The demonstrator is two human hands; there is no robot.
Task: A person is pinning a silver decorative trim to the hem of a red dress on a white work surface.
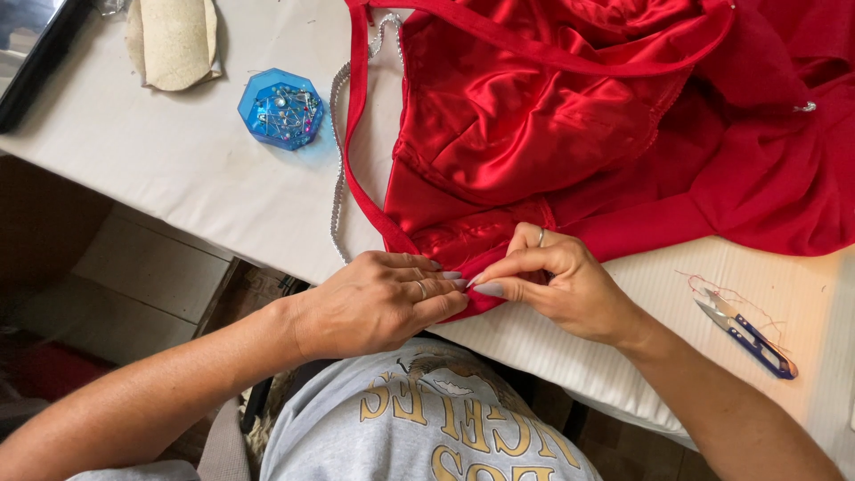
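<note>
surface: white cloth-covered table [178, 169] | at both hands: red satin garment [570, 125] | left of left hand [374, 303]: beaded trim [337, 169], blue pin box [280, 109], beige pad [174, 40] | right of right hand [561, 285]: blue thread snips [748, 337]

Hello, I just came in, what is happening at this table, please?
A person seated at a white table is working on a red satin garment. Both hands pinch its near edge at the table's front: the left hand holds the fabric down, and the right hand grips a fold beside it. Whether a needle is held cannot be seen. A blue pin box lies to the left and small thread snips to the right, both untouched.
</note>
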